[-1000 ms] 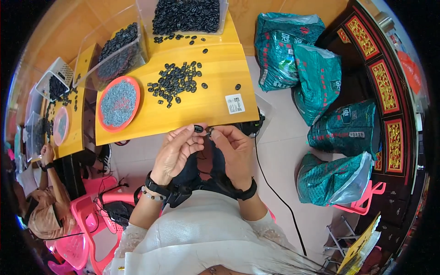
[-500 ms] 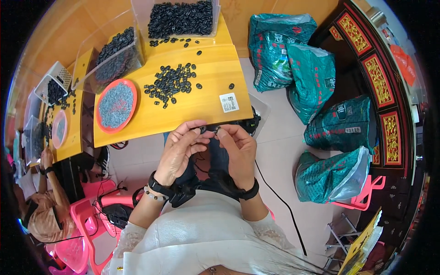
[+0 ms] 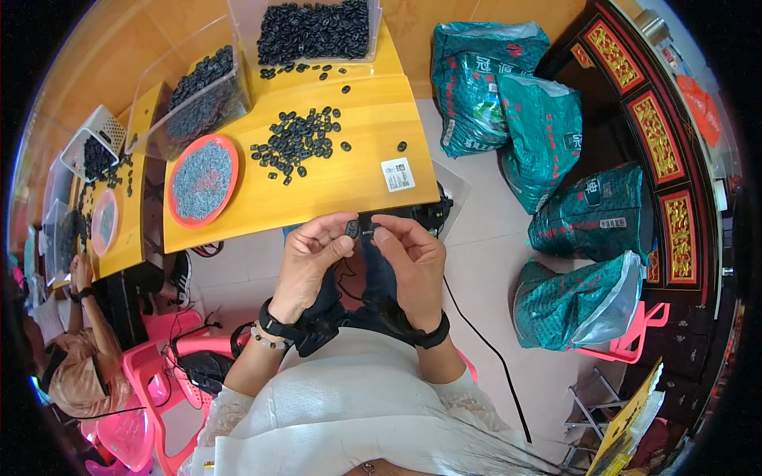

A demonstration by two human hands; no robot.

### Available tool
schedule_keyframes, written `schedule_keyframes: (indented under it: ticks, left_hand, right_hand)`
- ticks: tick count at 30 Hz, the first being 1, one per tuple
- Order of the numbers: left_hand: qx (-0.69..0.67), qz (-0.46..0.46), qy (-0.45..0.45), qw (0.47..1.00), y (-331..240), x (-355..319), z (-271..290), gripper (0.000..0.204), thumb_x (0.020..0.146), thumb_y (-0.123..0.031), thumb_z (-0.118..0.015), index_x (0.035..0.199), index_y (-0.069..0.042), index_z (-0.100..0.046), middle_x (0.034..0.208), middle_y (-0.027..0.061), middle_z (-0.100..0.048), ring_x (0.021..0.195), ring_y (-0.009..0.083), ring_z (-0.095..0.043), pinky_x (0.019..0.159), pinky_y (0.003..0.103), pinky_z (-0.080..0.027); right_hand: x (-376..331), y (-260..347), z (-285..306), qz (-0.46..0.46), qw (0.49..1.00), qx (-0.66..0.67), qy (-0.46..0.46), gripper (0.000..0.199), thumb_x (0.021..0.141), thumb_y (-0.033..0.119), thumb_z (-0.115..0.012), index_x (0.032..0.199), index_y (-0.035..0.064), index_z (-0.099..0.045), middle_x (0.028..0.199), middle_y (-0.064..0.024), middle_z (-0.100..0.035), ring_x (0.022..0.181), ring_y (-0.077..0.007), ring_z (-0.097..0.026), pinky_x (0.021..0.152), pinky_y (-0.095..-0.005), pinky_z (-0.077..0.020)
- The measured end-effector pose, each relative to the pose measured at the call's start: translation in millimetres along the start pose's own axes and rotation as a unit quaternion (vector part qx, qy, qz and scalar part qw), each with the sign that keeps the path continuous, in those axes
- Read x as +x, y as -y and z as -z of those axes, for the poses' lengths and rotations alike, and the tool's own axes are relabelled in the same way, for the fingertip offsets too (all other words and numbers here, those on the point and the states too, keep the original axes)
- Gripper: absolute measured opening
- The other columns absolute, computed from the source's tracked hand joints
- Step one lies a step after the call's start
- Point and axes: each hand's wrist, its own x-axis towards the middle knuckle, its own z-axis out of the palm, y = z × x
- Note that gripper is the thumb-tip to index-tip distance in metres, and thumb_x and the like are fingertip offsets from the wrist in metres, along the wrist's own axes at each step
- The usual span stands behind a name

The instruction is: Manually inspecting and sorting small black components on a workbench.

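Observation:
Just off the table's near edge, my left hand (image 3: 311, 255) pinches a small black oval plastic piece (image 3: 352, 228) with two holes in it. A short way to its right, my right hand (image 3: 410, 258) is closed, thumb against forefinger, on another small dark piece (image 3: 367, 231), whose shape is mostly hidden. The two pieces are close together but apart. Beyond my hands, a loose heap of matching black oval pieces (image 3: 298, 143) lies on the yellow table (image 3: 365, 119). Left of the heap, an orange-red round plate (image 3: 236, 173) holds many small grey metal bits that look like screws.
Clear plastic bins (image 3: 242, 95) of black pieces stand at the far side. Left, a person's hand (image 3: 81, 274) is at another table (image 3: 127, 230). Green woven sacks (image 3: 540, 143) line the right, near a dark carved cabinet (image 3: 659, 159). A black cable (image 3: 484, 349) crosses the floor.
My hands have drawn slightly apart, opening a gap between the two pieces. The piece in my left hand has turned so its two-holed face shows.

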Motion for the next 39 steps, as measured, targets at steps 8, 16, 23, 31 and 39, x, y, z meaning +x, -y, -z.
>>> schedule_keyframes:
  ticks: [8,16,23,31,39]
  left_hand:
    - [-0.004,-0.01,-0.057,0.998,-11,-3,-15,0.026,0.088,-0.005,-0.061,0.113,0.0,-0.059,0.092,0.0038,-0.064,0.083,0.0101,-0.061,0.072,0.023,-0.052]
    - [-0.043,0.04,-0.023,0.998,-4,-5,-2,0.021,0.09,-0.005,-0.057,0.11,0.001,-0.058,0.094,0.0072,-0.064,0.081,0.0129,-0.064,0.072,0.026,-0.055]
    - [-0.064,0.037,-0.054,0.996,-2,0,-6,0.014,0.091,-0.005,-0.056,0.102,0.001,-0.062,0.09,0.0066,-0.065,0.078,0.0122,-0.065,0.07,0.025,-0.056]
    - [-0.095,0.048,-0.087,0.991,4,5,2,0.018,0.091,-0.008,-0.056,0.105,0.002,-0.063,0.093,0.0059,-0.066,0.081,0.0107,-0.063,0.072,0.024,-0.055]
    - [-0.048,0.013,-0.057,0.997,-3,-2,-2,0.028,0.089,-0.005,-0.059,0.116,0.001,-0.06,0.106,0.0094,-0.064,0.095,0.0141,-0.061,0.083,0.028,-0.052]
  right_hand:
    - [-2,0,-3,0.006,1.0,-0.022,-0.006,0.018,0.086,0.001,-0.06,0.104,-0.0023,-0.063,0.09,-0.0028,-0.064,0.08,-0.0065,-0.058,0.075,-0.0196,-0.0459]
    - [-2,-2,-3,-0.009,1.0,-0.009,0.014,0.022,0.087,0.001,-0.058,0.108,-0.0023,-0.063,0.091,-0.0025,-0.065,0.081,-0.0052,-0.057,0.075,-0.0185,-0.045]
    - [1,-10,-2,0.003,0.998,-0.047,0.048,0.018,0.087,0.003,-0.059,0.103,-0.0026,-0.066,0.09,-0.0034,-0.066,0.079,-0.0055,-0.058,0.073,-0.0198,-0.047]
    - [4,-27,-2,-0.012,0.996,-0.068,0.058,0.018,0.087,0.002,-0.059,0.104,-0.0025,-0.065,0.092,-0.0055,-0.067,0.08,-0.0066,-0.06,0.073,-0.0198,-0.0483]
    - [5,-25,-7,-0.021,0.999,-0.006,0.043,0.016,0.088,0.006,-0.06,0.102,0.0013,-0.067,0.073,0.0003,-0.064,0.052,0.0,-0.049,0.043,-0.0158,-0.0365]
